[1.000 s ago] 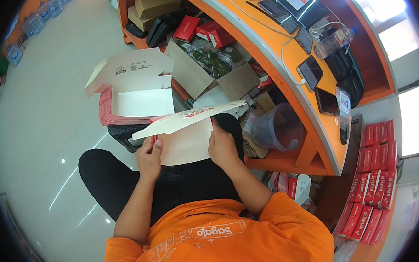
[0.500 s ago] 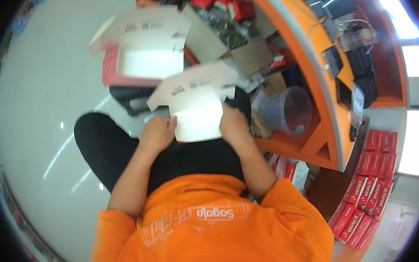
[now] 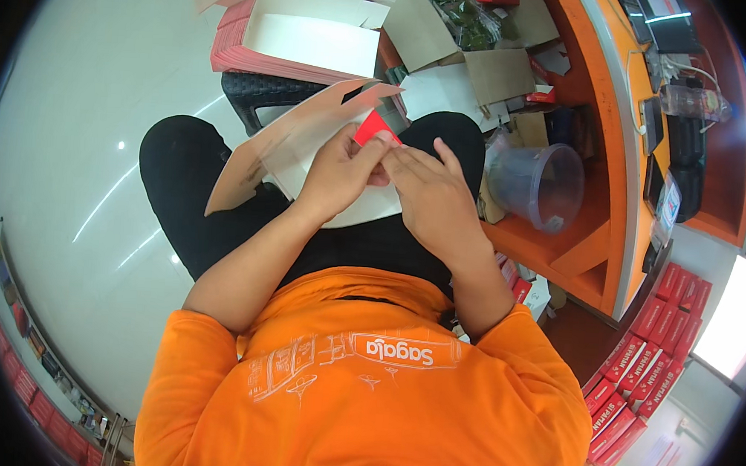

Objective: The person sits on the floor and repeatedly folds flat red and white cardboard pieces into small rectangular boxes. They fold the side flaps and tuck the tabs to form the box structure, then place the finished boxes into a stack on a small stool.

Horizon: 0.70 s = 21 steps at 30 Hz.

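The open box [image 3: 301,149] is on the lap [image 3: 321,251], its long side slanting up and right. The left hand [image 3: 342,173] pinches its red flap [image 3: 371,127]. The right hand [image 3: 433,194] meets it there, thumb out; I can't tell if it grips.

Directly beneath the grip of the left hand [image 3: 340,173], the black-trousered lap [image 3: 329,252] is bearing an open carton [image 3: 250,153]. Beyond the grip and to its left, a black stool [image 3: 249,97] is standing on the pale floor [image 3: 80,130] and carrying a stack of cartons [image 3: 231,41] with pinkish-red edges. Right of the grip, an orange lower shelf [image 3: 551,251] is supporting a clear bucket [image 3: 536,187]. Farther right, the orange counter [image 3: 618,30] is holding phones [image 3: 650,124], a white cable [image 3: 629,69] running near them.
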Available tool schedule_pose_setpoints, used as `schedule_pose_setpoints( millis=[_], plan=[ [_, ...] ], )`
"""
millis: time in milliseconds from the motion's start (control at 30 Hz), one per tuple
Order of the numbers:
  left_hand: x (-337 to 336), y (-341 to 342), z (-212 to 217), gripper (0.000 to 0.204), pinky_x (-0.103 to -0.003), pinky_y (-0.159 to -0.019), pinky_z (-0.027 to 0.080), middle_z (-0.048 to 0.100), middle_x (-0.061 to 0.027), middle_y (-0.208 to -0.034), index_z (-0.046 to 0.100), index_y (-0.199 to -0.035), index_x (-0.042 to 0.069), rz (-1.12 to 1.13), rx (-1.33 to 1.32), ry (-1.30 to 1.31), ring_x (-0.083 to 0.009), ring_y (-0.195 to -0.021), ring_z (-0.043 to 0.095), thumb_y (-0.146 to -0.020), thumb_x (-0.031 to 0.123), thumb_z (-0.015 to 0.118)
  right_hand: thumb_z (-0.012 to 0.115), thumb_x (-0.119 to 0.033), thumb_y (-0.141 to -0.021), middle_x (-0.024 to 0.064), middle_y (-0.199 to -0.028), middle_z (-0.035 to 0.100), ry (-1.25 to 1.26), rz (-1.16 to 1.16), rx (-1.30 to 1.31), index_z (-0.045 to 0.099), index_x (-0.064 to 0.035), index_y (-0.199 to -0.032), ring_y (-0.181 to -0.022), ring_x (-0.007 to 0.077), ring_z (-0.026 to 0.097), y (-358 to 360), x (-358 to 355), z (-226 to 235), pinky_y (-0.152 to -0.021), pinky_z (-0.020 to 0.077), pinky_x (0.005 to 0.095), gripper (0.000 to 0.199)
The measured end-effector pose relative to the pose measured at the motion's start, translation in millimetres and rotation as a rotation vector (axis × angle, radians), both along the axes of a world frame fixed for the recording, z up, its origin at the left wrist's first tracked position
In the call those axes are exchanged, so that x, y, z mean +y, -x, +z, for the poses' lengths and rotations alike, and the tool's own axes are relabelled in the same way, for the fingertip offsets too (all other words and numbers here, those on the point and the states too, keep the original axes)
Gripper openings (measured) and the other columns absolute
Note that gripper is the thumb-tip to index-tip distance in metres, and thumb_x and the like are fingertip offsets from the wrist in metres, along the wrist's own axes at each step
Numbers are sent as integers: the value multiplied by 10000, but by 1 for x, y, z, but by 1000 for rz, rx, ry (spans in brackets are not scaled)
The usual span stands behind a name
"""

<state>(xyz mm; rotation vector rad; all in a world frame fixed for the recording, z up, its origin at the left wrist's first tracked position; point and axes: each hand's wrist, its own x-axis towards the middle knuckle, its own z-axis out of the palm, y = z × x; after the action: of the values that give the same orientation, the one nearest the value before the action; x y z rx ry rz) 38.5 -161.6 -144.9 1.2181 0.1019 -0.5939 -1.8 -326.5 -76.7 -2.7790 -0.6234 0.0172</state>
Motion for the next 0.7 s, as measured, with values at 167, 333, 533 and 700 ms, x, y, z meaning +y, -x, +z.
schedule_pose_setpoints(
  millis=[167, 333, 533, 700],
  plan=[
    [15, -3, 12, 352, -294, -714, 614, 691, -100, -1003, 558, -1207, -64, 210, -139, 16, -146, -827, 706, -1099, 265, 494, 723, -75, -843, 92, -1303, 662, -57, 117, -362, 683, -54, -1222, -1256, 313, 577, -6, -1, 14, -1145, 339, 558, 381],
    [26, -7, 20, 382, -292, -731, 617, 696, -107, -1025, 565, -1212, -55, 337, -151, 63, -143, -856, 716, -1101, 303, 492, 833, -70, -831, 228, -1361, 563, -769, -262, -266, 532, 56, -1367, -1210, 333, 598, 1, 12, -5, -975, 524, 414, 628],
    [30, -9, 33, 406, -283, -775, 621, 698, -91, -1065, 595, -1227, -21, 325, -158, 125, -136, -910, 716, -1086, 353, 526, 773, 23, -869, 199, -1235, 640, -1011, -312, -142, 578, 85, -1307, -1096, 223, 672, 6, 28, -28, -951, 552, 331, 484],
    [35, -4, 30, 346, -325, -878, 607, 678, -70, -1165, 583, -1264, 27, 293, -191, 168, -167, -1044, 696, -1090, 320, 519, 736, 74, -833, 166, -1163, 711, -641, -83, -357, 747, -11, -1105, -1000, 305, 689, -8, 12, -15, -886, 547, 362, 285]
  ],
)
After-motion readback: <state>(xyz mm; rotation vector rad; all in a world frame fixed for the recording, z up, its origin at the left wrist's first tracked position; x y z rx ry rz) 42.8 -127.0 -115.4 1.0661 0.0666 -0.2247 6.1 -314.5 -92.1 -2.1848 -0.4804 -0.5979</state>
